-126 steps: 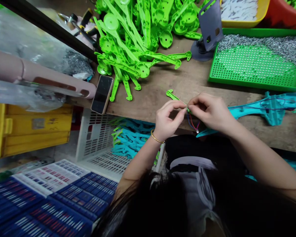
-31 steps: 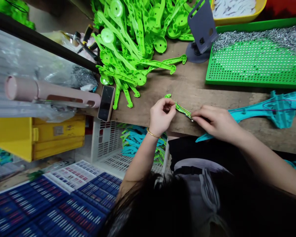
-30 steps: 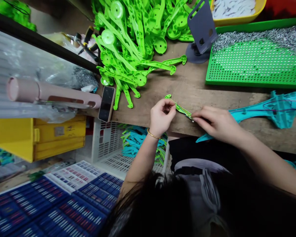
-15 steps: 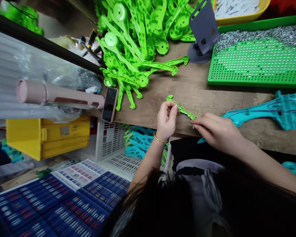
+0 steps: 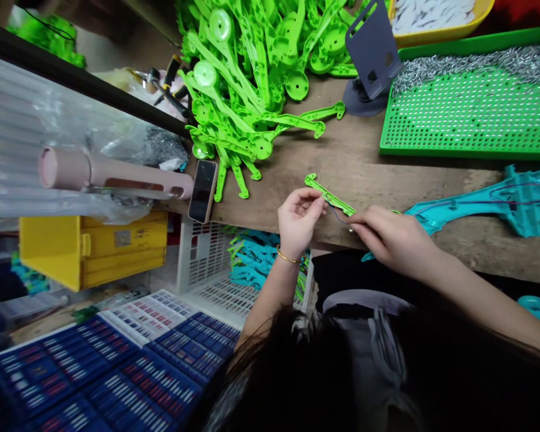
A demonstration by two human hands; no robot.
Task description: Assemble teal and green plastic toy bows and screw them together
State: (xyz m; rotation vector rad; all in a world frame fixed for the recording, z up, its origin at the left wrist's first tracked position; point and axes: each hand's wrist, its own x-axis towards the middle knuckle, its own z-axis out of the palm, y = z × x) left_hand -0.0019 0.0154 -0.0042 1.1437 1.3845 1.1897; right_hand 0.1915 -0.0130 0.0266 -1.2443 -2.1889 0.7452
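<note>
A slim green plastic strip [image 5: 329, 194] lies flat on the wooden bench [image 5: 342, 162], near its front edge. My left hand [image 5: 298, 219] pinches a thin blue wire [image 5: 337, 215] beside the strip's middle, fingers curled. My right hand [image 5: 389, 239] is closed at the strip's near end, its fingertips pressing a small metal tip there. A teal plastic part [image 5: 481, 204] with wires on it lies just right of my right hand.
A heap of green plastic parts [image 5: 256, 72] fills the bench's back left. A phone [image 5: 203, 190] lies at the left edge. A green perforated tray [image 5: 468, 114] with metal pins sits back right. Below are a white crate [image 5: 207, 270], a yellow bin [image 5: 94, 246] and blue boxes [image 5: 117, 378].
Earlier both hands held the strip and wires up together over the bench edge. The strip now lies flat on the bench and my hands have spread apart along it.
</note>
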